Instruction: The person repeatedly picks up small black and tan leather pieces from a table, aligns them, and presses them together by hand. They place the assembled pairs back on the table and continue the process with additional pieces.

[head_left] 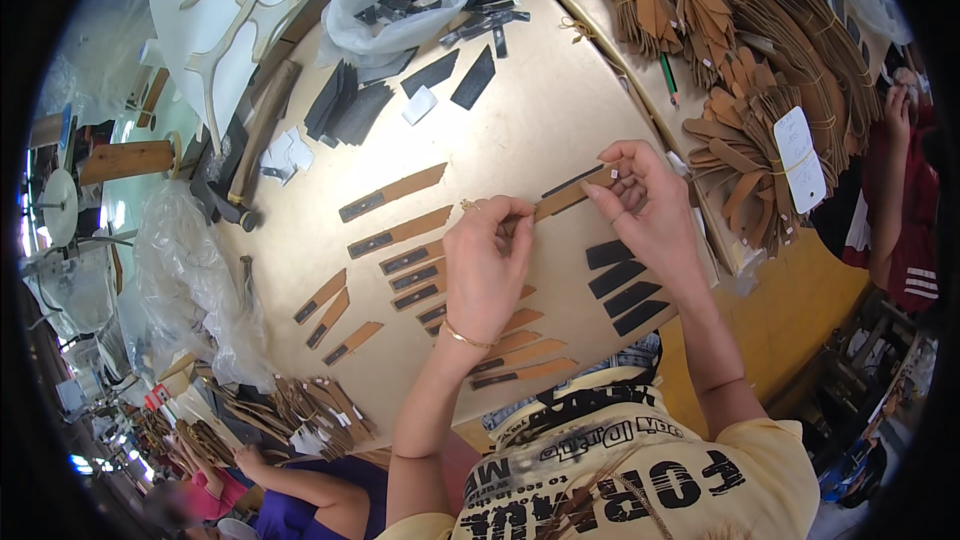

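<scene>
Above the pale table, a brown leather strip [562, 201] with a black edge along it is stretched between my hands. My left hand [488, 255] has its fingers closed at the strip's left end. At the other end, my right hand [648, 202] pinches it, with a small white tag by the fingertips. Under and beside my left wrist lie several brown strips with black ends [405, 231], laid out in rows. Several plain black pieces [630, 292] are stacked in a fan just below my right hand.
Farther back on the table [520, 140] are dark cut pieces [345, 105], white slips [287, 154] and a plastic bag [393, 5] of black scraps. Tied leather bundles [745, 155] line the right side, with a green pencil [668, 78]. Other people's arms [310, 490] show at lower left and far right.
</scene>
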A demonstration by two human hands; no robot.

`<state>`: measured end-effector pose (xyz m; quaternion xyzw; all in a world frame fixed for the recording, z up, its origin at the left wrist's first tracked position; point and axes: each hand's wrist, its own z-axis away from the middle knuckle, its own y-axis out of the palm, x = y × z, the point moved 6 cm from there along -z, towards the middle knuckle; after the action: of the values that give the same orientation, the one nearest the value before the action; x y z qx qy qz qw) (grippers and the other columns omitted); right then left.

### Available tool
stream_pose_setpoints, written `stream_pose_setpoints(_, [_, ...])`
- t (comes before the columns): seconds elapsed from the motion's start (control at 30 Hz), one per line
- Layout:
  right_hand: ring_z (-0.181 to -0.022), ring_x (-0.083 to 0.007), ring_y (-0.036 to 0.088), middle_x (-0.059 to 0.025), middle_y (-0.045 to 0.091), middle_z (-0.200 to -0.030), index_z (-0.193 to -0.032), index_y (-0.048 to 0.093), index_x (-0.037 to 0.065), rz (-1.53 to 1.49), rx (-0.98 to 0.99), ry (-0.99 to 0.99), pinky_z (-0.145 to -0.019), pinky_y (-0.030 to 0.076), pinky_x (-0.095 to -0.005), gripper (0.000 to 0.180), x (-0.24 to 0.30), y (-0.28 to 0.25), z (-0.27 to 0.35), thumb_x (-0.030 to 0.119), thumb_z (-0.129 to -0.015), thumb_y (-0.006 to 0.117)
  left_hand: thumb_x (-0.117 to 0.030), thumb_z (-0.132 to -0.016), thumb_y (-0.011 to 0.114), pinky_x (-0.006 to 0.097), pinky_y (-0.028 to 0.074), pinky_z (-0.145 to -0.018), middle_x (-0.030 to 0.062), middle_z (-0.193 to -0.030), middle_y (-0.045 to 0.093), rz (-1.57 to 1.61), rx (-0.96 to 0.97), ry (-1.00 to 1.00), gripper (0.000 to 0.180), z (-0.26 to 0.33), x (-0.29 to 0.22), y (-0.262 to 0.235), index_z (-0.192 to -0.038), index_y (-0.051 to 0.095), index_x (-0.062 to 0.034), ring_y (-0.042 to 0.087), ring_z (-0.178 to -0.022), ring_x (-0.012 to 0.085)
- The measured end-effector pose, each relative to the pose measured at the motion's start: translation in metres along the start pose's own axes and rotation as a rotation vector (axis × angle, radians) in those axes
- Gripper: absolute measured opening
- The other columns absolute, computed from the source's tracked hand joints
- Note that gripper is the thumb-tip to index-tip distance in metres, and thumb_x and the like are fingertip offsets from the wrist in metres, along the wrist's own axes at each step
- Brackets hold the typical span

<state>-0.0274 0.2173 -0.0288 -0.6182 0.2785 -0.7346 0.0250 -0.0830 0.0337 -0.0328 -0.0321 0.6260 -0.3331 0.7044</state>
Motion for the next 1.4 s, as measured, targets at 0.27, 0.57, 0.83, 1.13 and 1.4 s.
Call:
stream_pose_setpoints(0.27, [-0.057,-0.0078,0.053,-0.0024,0.056,-0.07,-0.11,0.057,0.002,-0.004,0.008,0.027,-0.054,0.044,-0.0229,0.03,0.0,0.001,-0.001,0.001,-0.085,0.073,0.003,-0.086,0.064,0.027,0.046,-0.06,0.0091,-0.079,0.063,-0.118,-0.007,0.112,0.016,0.002,-0.01,0.003,-0.099,0.073,-0.0023,0.056,-0.063,0.0143])
stream_pose_setpoints(0.57, [-0.065,-0.0013,0.047,0.0027,0.057,-0.078,-0.112,0.058,0.003,-0.034,0.009,0.08,-0.056,0.039,-0.0174,0.032,-0.005,0.001,0.002,0.001,-0.084,0.074,0.005,-0.085,0.062,0.035,0.052,-0.065,0.0148,-0.09,0.06,-0.306,-0.033,0.174,0.025,0.012,-0.017,0.013,-0.106,0.073,-0.0041,0.063,-0.073,0.0278])
stream_pose_setpoints(0.83, [-0.063,-0.0094,0.056,-0.004,0.061,-0.076,-0.114,0.057,0.002,-0.024,-0.038,0.044,-0.057,0.047,-0.0245,0.029,-0.006,-0.013,0.003,-0.002,-0.087,0.066,0.006,-0.085,0.061,0.039,0.054,-0.065,0.0171,-0.092,0.06,-0.456,-0.037,0.278,0.025,0.017,-0.023,0.021,-0.108,0.071,-0.0001,0.065,-0.077,0.0315])
stream_pose_setpoints(1.13, [-0.064,-0.01,0.057,-0.006,0.063,-0.079,-0.119,0.049,0.001,-0.026,-0.079,0.032,-0.056,0.046,-0.0247,0.035,-0.007,-0.012,0.004,-0.002,-0.088,0.065,0.006,-0.086,0.06,0.039,0.054,-0.064,0.0177,-0.091,0.059,-0.454,-0.02,0.249,0.025,0.016,-0.022,0.021,-0.108,0.071,0.0005,0.065,-0.076,0.0315])
stream_pose_setpoints(1.4, [-0.067,-0.0033,0.052,0.0002,0.063,-0.081,-0.115,0.049,0.002,-0.009,-0.115,0.016,-0.057,0.039,-0.0191,0.034,-0.009,-0.011,0.005,0.0,-0.087,0.068,0.006,-0.086,0.06,0.039,0.054,-0.065,0.0175,-0.091,0.059,-0.452,-0.026,0.246,0.024,0.016,-0.022,0.021,-0.107,0.071,0.0006,0.064,-0.076,0.032])
